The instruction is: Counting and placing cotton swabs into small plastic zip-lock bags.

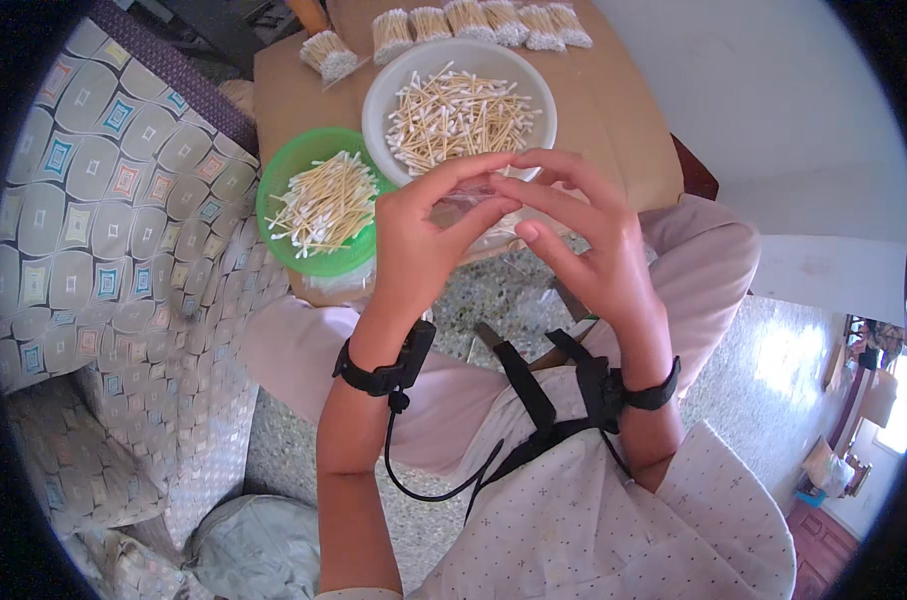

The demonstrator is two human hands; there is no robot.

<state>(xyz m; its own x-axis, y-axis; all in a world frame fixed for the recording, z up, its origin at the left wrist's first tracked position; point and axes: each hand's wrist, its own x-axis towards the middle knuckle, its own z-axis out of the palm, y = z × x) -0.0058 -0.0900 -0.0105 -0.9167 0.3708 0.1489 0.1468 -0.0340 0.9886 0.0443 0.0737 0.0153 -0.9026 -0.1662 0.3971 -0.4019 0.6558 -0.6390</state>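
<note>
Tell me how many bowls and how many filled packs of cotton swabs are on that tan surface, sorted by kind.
Round green plastic bowl: 1
Round off-white bowl: 1
Clear-wrapped packs of white-tipped wooden swabs: 7 (six in a row, one apart)
Total: 9

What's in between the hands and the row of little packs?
The white bowl of swabs. In the head view, the packs lie past its far rim, and the left hand and right hand are at its near side.
</note>
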